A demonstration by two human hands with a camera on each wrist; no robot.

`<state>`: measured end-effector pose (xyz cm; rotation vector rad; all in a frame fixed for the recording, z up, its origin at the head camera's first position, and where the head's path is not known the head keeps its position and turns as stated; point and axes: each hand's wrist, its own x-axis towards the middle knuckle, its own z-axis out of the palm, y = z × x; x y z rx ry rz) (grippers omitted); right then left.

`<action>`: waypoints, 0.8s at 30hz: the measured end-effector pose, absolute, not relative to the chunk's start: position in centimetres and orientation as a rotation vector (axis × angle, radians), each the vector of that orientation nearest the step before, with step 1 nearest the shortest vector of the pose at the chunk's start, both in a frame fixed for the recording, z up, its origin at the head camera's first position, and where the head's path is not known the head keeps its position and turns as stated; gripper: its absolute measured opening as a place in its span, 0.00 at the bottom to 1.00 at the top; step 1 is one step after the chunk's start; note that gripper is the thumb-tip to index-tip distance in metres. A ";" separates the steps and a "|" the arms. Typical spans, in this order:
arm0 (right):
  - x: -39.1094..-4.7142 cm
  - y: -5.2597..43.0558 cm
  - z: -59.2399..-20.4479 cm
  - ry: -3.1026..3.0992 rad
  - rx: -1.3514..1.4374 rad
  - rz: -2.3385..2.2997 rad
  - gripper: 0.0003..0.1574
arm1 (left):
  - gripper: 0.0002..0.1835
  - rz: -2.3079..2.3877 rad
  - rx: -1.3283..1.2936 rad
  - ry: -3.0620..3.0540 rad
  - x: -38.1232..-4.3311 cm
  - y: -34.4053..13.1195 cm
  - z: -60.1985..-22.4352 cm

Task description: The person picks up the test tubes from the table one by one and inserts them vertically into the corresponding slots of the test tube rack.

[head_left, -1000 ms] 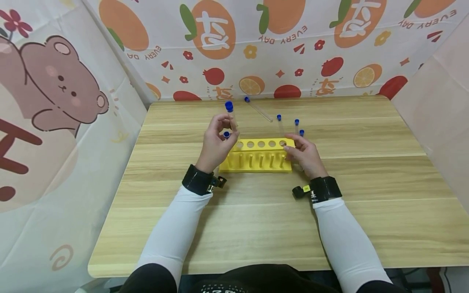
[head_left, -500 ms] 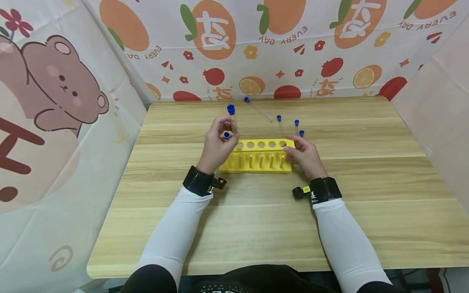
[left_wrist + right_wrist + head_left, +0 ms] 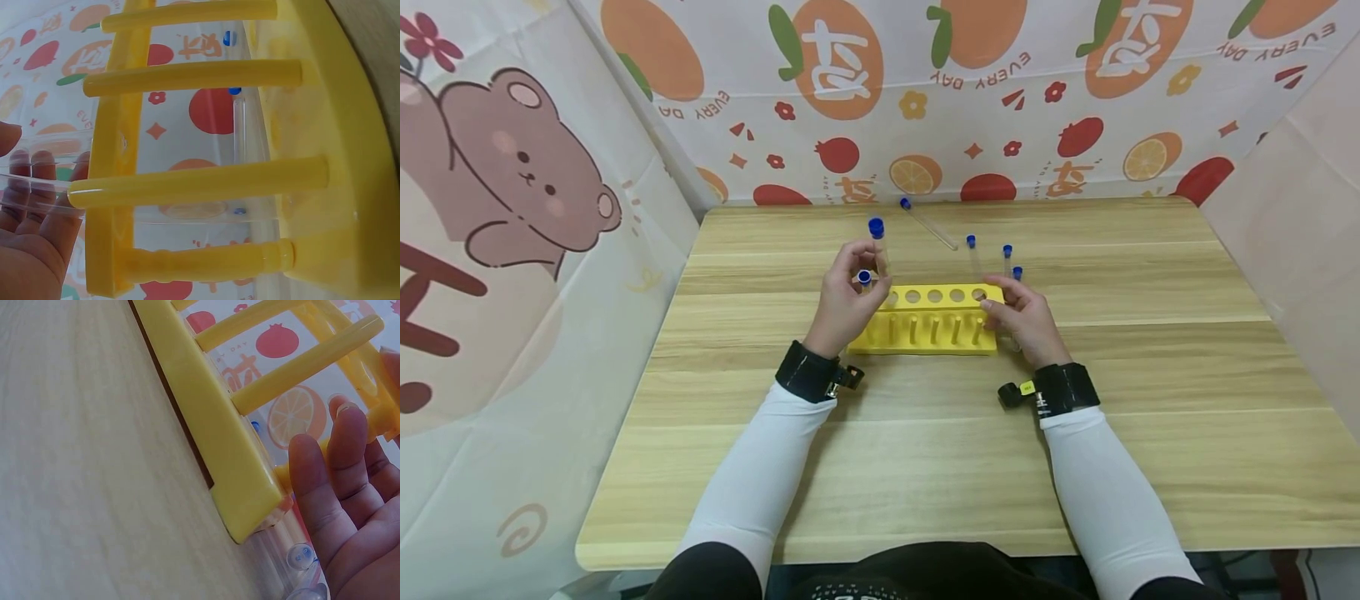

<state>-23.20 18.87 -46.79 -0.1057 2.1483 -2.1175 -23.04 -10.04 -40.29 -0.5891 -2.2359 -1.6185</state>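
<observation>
In the head view my left hand (image 3: 842, 296) pinches a clear test tube (image 3: 877, 229) with a blue cap, held upright over the left end of the yellow test tube rack (image 3: 925, 340). Beside those fingers, a second blue-capped tube (image 3: 864, 277) stands in the rack's end hole. In the left wrist view its clear body (image 3: 181, 212) runs down through the rack; the held tube (image 3: 47, 145) shows just above the rack's top bar. My right hand (image 3: 1030, 321) grips the rack's right end, and in the right wrist view its fingers (image 3: 312, 481) wrap the end post.
Behind the rack a blue-capped tube (image 3: 931, 225) lies slanted on the wooden table (image 3: 925, 467). More capped tubes, including one (image 3: 972, 243) and another (image 3: 1007, 252), lie near the right hand. A printed cloth (image 3: 880, 142) hangs along the back edge.
My left hand has shifted the held test tube slightly right and down toward the rack. The right hand and the rack have stayed in place.
</observation>
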 end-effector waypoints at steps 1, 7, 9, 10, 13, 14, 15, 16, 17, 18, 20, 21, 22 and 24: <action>-23.2 18.9 -46.8 2.148 -0.107 -2.118 0.27 | 0.21 -1.614 -0.588 -2.239 -23.1 -10.1 -40.3; -23.2 18.8 -46.7 2.149 -0.110 -2.120 0.27 | 0.21 -1.597 -0.607 -2.241 -23.1 -10.2 -40.6; -23.2 18.8 -46.7 2.148 -0.112 -2.122 0.27 | 0.21 -1.593 -0.619 -2.233 -23.1 -10.2 -40.7; -23.2 18.8 -46.7 2.148 -0.114 -2.124 0.27 | 0.21 -1.594 -0.623 -2.230 -23.1 -10.3 -40.7; -23.2 18.8 -46.7 2.146 -0.119 -2.127 0.27 | 0.20 -1.595 -0.637 -2.221 -23.2 -10.2 -40.7; -23.2 18.8 -46.7 2.145 -0.120 -2.128 0.27 | 0.20 -1.598 -0.642 -2.218 -23.2 -10.2 -40.7; -23.2 18.8 -46.7 2.145 -0.120 -2.128 0.27 | 0.20 -1.600 -0.648 -2.214 -23.2 -10.2 -40.7; -23.2 18.8 -46.7 2.144 -0.120 -2.129 0.27 | 0.20 -1.597 -0.648 -2.218 -23.0 -10.1 -40.4; -23.2 18.8 -46.7 2.144 -0.119 -2.128 0.27 | 0.20 -1.594 -0.648 -2.222 -22.9 -10.0 -40.3; -23.2 18.8 -46.7 2.142 -0.119 -2.129 0.27 | 0.20 -1.592 -0.646 -2.228 -22.9 -10.0 -40.3; -23.2 18.8 -46.7 2.140 -0.119 -2.132 0.27 | 0.21 -1.583 -0.638 -2.242 -22.9 -9.9 -40.2; -23.2 18.8 -46.7 2.140 -0.118 -2.134 0.27 | 0.21 -1.580 -0.634 -2.248 -22.9 -9.9 -40.2; -23.2 18.8 -46.7 2.139 -0.118 -2.135 0.27 | 0.22 -1.579 -0.628 -2.256 -22.9 -9.9 -40.2; -23.2 18.8 -46.7 2.137 -0.118 -2.136 0.28 | 0.23 -1.586 -0.632 -2.256 -23.3 -10.0 -40.7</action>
